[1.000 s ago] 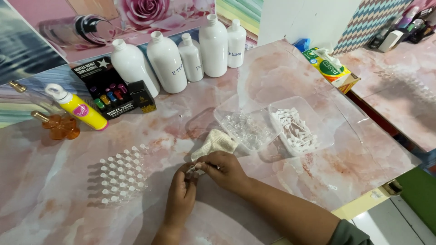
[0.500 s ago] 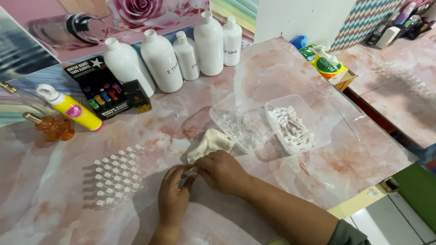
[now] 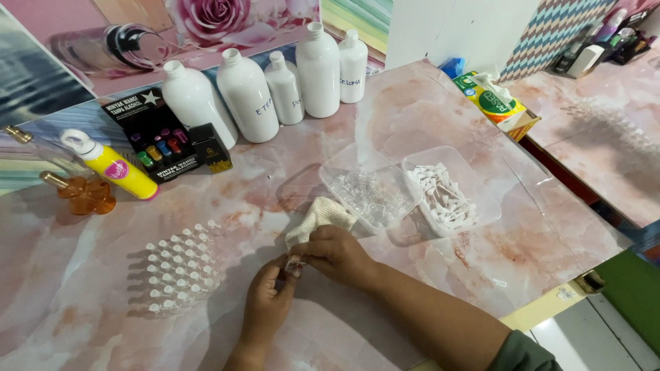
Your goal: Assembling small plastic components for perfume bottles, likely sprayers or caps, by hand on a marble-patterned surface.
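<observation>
Head view: a small clear vial is pinched between left hand and right hand, a cream cloth lying at 12 o'clock.

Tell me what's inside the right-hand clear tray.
The right clear tray holds a heap of small white plastic pieces. Whatever lies beneath that heap is covered.

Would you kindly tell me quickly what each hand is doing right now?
Left hand: closed, fingers pinching a tiny clear glass vial.
Right hand: closed on the same vial's top, with a cream cloth by its knuckles.
</observation>
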